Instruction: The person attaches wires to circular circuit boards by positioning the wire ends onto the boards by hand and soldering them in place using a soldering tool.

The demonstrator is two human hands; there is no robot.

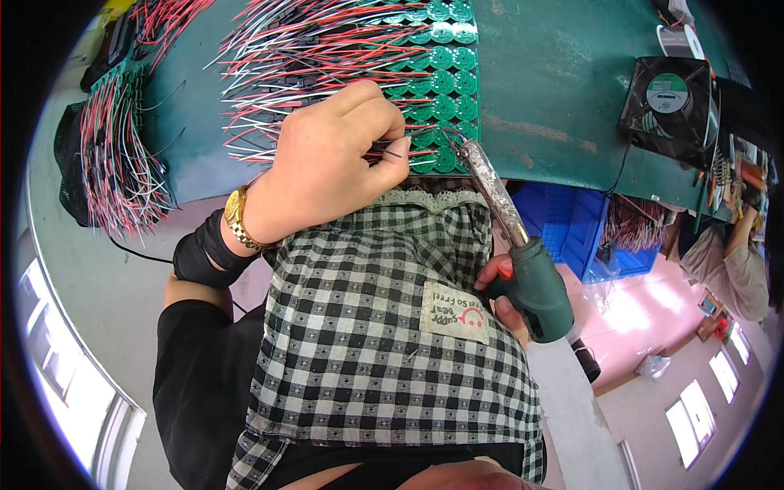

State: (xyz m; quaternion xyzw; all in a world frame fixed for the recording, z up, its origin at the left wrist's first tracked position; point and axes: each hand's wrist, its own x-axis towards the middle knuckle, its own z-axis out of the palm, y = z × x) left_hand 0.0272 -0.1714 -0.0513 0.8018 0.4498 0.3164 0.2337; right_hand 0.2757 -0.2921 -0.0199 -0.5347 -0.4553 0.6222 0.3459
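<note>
My left hand (339,155), with a gold watch on its wrist, pinches a dark thin wire (384,153) between thumb and fingertips, just above the near edge of the circuit boards. My right hand (505,298) is wrapped round the dark green handle of a soldering gun (535,286); most of its fingers are hidden behind it. The gun's tip points at the near rows of a panel of round green circuit boards (442,108). Whether the tip touches a board, I cannot tell. Red, white and black wires (314,41) fan out leftward from the boards.
More wired boards (118,155) hang over the bench's left edge. On the green bench (539,73) a black fan (671,106) stands at right, near a solder spool (679,41). Blue bins (563,220) sit below the edge. Another person's arm (735,261) shows at far right.
</note>
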